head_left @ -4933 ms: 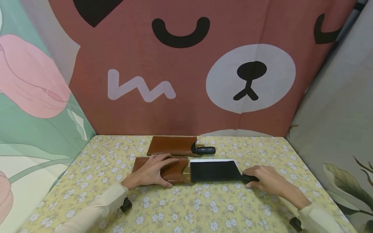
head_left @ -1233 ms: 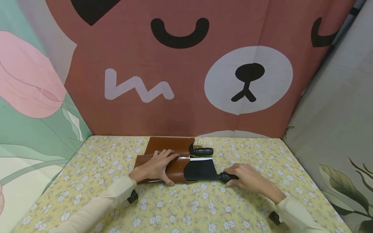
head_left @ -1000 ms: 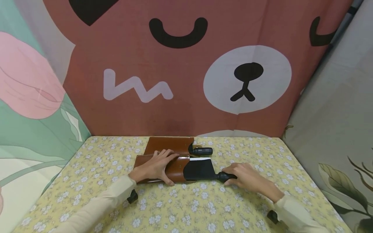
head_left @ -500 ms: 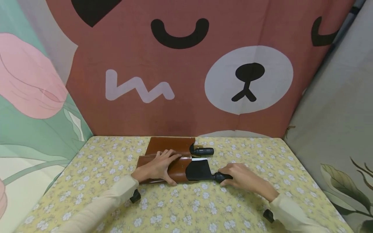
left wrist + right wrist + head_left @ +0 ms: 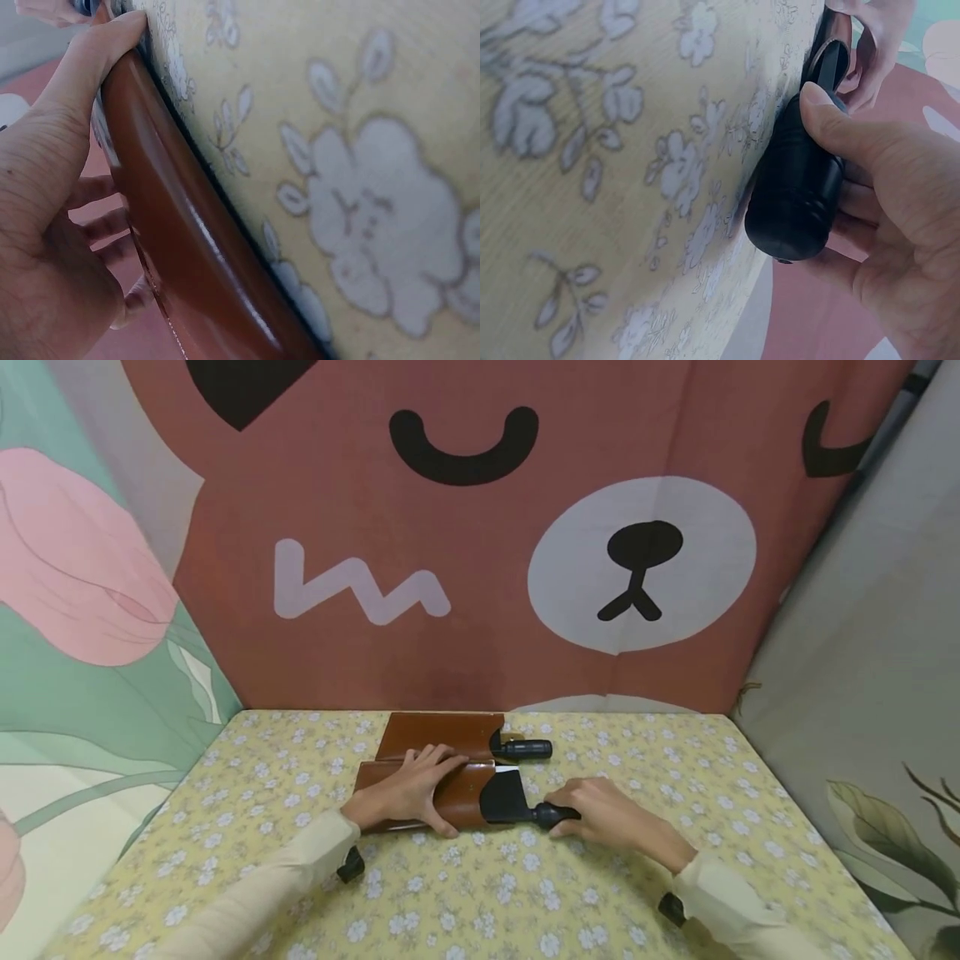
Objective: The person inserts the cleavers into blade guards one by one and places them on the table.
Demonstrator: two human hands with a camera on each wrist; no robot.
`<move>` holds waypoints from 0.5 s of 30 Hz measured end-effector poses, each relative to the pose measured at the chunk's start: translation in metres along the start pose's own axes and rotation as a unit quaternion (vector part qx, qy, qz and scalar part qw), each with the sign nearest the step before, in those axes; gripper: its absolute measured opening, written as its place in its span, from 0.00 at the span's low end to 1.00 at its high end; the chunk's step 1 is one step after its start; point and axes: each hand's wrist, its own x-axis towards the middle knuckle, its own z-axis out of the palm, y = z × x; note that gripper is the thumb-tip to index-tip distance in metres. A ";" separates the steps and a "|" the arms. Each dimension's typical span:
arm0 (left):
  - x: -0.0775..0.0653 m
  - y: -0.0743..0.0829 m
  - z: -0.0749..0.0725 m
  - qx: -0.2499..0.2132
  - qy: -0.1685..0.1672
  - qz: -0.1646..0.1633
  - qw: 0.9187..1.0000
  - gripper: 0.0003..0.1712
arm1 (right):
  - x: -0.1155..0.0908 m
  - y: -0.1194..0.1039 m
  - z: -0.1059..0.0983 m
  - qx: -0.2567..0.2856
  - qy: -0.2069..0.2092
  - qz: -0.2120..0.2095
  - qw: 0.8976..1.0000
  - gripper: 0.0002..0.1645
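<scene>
A black-bladed cleaver (image 5: 504,797) sits most of the way inside a brown leather knife sheath (image 5: 467,797), only a short stretch of blade and its pale edge showing at the mouth. My left hand (image 5: 414,787) spans the sheath, thumb along the near edge and fingers over the far edge. In the left wrist view the thumb lies over the brown leather (image 5: 172,202). With thumb and fingers my right hand (image 5: 603,812) grips the cleaver's black handle (image 5: 555,815). The right wrist view shows the rounded handle end (image 5: 787,225) sticking out below the thumb.
Just behind lies a second brown sheath (image 5: 442,733), a black handle (image 5: 528,749) protruding from its right end. Both lie on a table with a yellow floral cloth (image 5: 480,902). A bear-print curtain (image 5: 480,652) hangs at the back, with printed cloths on both sides.
My right hand has moved left, sliding the cleaver from outside the sheath's mouth deep into it. The left hand stays on the sheath; the rear sheath has not moved.
</scene>
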 end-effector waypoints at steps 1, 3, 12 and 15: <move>0.000 0.000 0.001 -0.001 -0.002 0.001 1.000 0.70 | 0.000 0.000 0.001 0.001 -0.002 0.000 1.000 0.24; -0.001 0.000 0.002 -0.001 -0.003 0.000 1.000 0.70 | 0.001 -0.002 0.001 0.009 -0.007 0.004 1.000 0.24; 0.000 0.001 -0.001 -0.005 0.002 0.001 1.000 0.69 | 0.010 -0.005 0.002 0.022 -0.001 -0.011 1.000 0.25; 0.001 0.003 0.000 -0.008 -0.003 0.005 1.000 0.69 | 0.015 -0.006 0.006 0.021 -0.005 -0.017 1.000 0.25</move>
